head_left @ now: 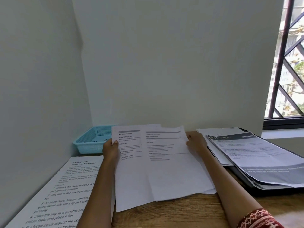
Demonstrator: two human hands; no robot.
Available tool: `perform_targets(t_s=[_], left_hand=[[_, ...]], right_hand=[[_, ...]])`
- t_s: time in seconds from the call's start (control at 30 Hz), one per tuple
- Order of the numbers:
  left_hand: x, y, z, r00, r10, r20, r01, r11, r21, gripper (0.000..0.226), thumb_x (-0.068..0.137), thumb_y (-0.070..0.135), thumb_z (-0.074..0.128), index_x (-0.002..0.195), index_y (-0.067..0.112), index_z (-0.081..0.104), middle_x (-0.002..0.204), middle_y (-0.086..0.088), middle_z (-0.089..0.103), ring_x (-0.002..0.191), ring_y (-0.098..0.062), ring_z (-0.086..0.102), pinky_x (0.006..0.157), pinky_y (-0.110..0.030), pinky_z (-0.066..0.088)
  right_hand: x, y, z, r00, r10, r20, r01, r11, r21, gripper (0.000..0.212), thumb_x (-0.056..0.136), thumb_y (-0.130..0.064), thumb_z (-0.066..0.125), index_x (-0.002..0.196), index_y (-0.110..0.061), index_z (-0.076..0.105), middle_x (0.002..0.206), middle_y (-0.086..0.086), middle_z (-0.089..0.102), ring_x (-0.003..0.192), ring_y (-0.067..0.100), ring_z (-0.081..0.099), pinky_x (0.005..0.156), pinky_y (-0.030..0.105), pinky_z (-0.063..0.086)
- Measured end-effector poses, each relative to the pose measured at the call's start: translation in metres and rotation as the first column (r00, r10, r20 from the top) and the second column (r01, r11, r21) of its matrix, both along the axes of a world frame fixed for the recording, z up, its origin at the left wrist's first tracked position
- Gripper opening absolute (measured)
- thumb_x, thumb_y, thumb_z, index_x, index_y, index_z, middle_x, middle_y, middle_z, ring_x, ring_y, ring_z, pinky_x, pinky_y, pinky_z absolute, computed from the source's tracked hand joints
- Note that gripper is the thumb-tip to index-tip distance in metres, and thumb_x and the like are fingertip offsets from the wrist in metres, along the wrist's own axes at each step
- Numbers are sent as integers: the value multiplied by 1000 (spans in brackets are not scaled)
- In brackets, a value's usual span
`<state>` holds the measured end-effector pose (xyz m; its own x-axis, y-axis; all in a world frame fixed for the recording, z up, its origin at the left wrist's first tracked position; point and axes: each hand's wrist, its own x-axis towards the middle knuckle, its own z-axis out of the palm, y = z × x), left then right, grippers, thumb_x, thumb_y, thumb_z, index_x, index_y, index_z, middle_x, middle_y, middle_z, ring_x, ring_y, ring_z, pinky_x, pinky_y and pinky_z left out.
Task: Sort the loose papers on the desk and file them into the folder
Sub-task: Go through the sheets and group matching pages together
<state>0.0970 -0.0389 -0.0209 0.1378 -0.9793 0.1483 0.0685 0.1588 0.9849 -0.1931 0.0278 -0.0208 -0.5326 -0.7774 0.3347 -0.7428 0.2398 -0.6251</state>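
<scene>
Papers are lying fanned on the counter, left of the folder. Left hand and right hand are pinching their far corners; thin, limp sheets probably slide apart unless gripped at both edges.

Two bare forearms reach up from the bottom of the frame to the left hand and right hand, and a red sleeve with a cream star-like pattern shows at lower right.
</scene>
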Motion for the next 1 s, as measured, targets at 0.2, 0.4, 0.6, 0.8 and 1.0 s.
perform_targets(t_s=[0.2, 0.4, 0.6, 0.8, 1.0], left_hand=[[11, -3, 2, 999, 37, -9, -37, 999, 13, 23, 98, 4, 40, 114, 4, 57, 118, -15, 59, 114, -31, 54, 98, -37, 43], [18, -3, 11, 996, 90, 6, -90, 996, 5, 27, 99, 6, 40, 121, 2, 55, 125, -14, 56, 119, -30, 51, 102, -38, 41], [21, -2, 14, 994, 105, 9, -105, 994, -25, 27, 98, 6, 41, 120, 3, 56, 124, -15, 57, 117, -30, 52, 102, -38, 40], [27, -1, 16, 990, 142, -13, -142, 990, -21, 31, 99, 7, 40, 127, 2, 53, 129, -15, 55, 120, -29, 50, 95, -30, 39], [33, 2, 28, 946, 263, -190, -268, 963, 0, 33, 99, 7, 40, 129, -1, 51, 131, -13, 54, 120, -27, 51, 93, -26, 39]], right_hand=[[-7, 0, -8, 954, -101, -281, 156, 971, 179, 31, 86, 1, 48, 113, -10, 57, 116, 7, 60, 107, 25, 59, 76, 25, 40], [0, -1, -1, 899, -144, -413, 208, 971, 115, 39, 88, 0, 50, 125, -11, 49, 118, 10, 59, 114, 27, 53, 86, 32, 45], [18, -14, -1, 954, 276, -120, -275, 961, 27, 39, 81, -36, 72, 110, -11, 63, 102, 1, 63, 99, 19, 58, 83, 28, 43], [9, -16, -21, 914, 377, -152, -296, 874, 385, 53, 80, -46, 70, 123, -17, 57, 128, 4, 53, 118, 20, 48, 93, 29, 36], [13, -19, -14, 928, 364, -80, -310, 874, 374, 33, 89, -25, 62, 119, -10, 60, 124, 7, 56, 112, 21, 51, 76, 20, 38]])
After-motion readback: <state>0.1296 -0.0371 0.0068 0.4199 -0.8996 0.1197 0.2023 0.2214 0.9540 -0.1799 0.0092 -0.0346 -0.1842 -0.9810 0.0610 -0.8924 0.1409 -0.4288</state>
